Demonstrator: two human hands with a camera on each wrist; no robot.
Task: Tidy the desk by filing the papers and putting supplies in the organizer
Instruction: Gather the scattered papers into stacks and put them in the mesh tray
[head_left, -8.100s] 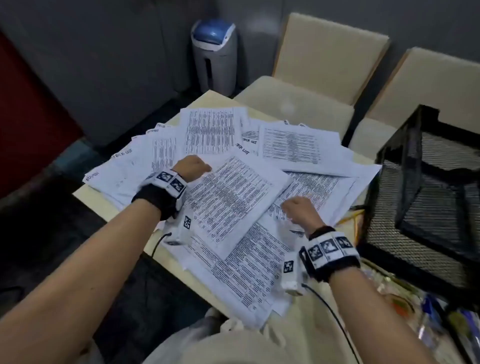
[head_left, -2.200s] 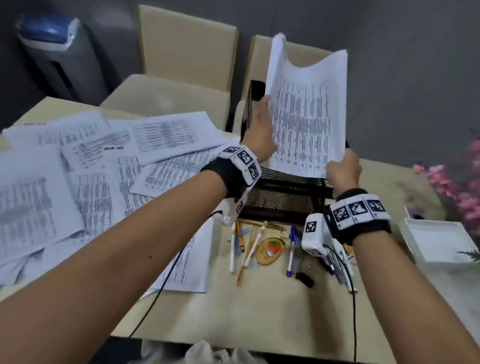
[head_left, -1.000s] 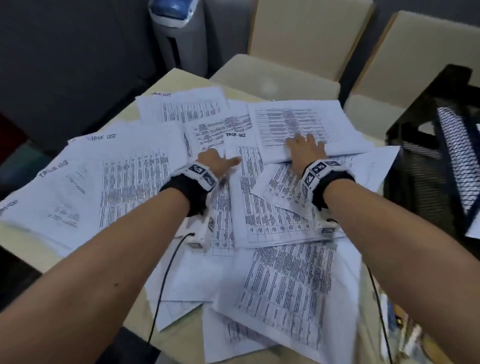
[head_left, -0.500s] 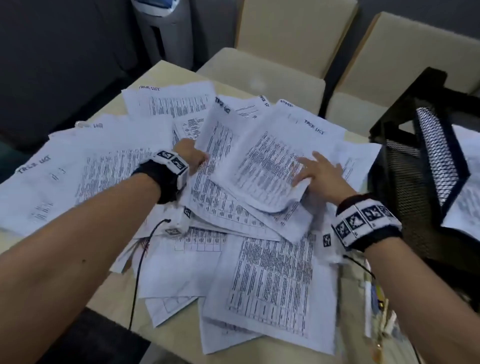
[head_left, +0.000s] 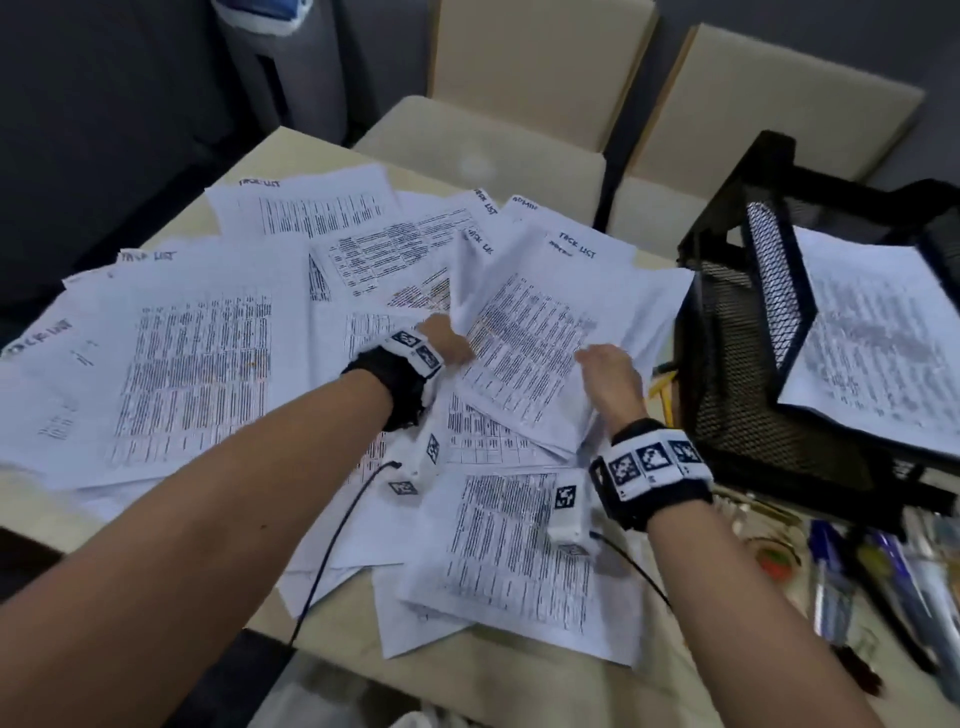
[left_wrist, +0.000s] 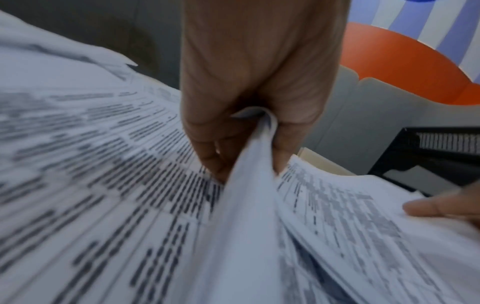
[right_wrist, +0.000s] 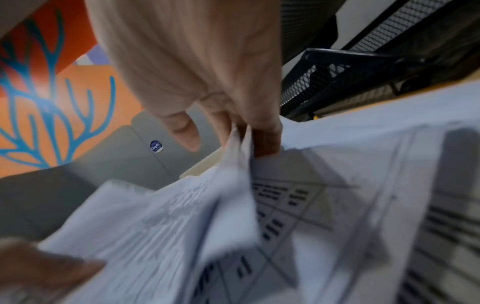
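Many printed sheets lie spread over the beige desk. Both hands hold a small bundle of papers raised off the pile at the middle. My left hand pinches its left edge between thumb and fingers. My right hand grips the bundle's right edge, with the thumb on top. The black mesh organizer stands at the right, and its upper tray holds filed sheets. Pens and other supplies lie on the desk in front of the organizer.
Two beige chairs stand behind the desk. A grey and blue bin is on the floor at the back left. A cable hangs from my left wrist over the desk's near edge.
Over the last second my hands went from lying flat on the sheets to gathering several and lifting them as a bundle. The view has swung a little right, toward the organizer.
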